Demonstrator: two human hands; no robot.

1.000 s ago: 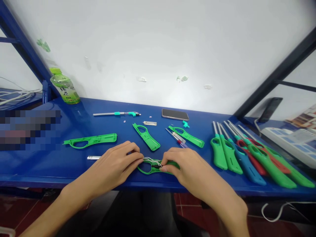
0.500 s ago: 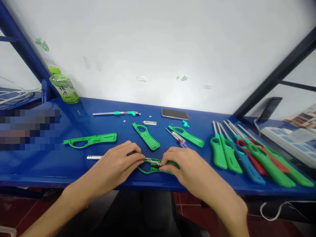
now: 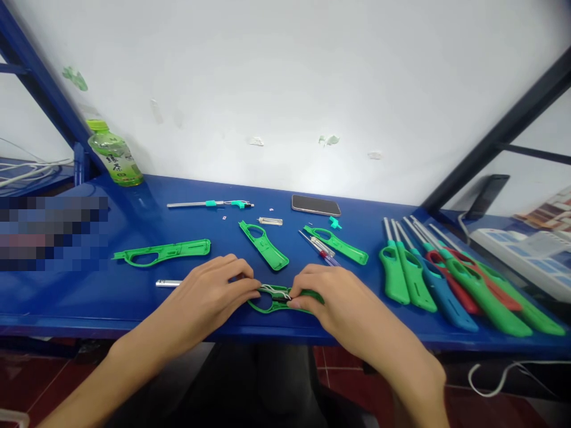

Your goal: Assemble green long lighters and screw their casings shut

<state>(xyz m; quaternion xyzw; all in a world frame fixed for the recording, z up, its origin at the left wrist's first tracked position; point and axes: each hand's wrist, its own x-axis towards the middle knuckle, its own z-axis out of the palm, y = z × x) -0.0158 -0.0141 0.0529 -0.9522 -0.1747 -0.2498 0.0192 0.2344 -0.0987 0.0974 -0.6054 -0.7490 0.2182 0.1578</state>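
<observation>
Green lighter handle shell (image 3: 281, 307), inner side up, lying near the front edge of the blue bench (image 3: 89, 297), between my two hands. White wires (image 3: 279, 292) run along its inside above a black part (image 3: 282, 299). Right hand (image 3: 330, 288): thumb and finger pinched on the black part's right end, palm over the handle. Left hand (image 3: 218, 291): fingertips drawn together at the shell's left end, where the wires pass out of sight; can't tell whether they grip wire or shell. Metal tube (image 3: 168, 283) shows beyond the left hand.

Handling, as I judge it: seat the black part flat with light thumb pressure, keep the wires slack and inside the rim, off the finger loop, and steady the shell against the bench so it can't rock. Main risk: a wire riding over the edge.

Farther out: three loose green shells (image 3: 267, 252), a smartphone (image 3: 316, 205), and assembled lighters (image 3: 395, 282) to the right.
</observation>
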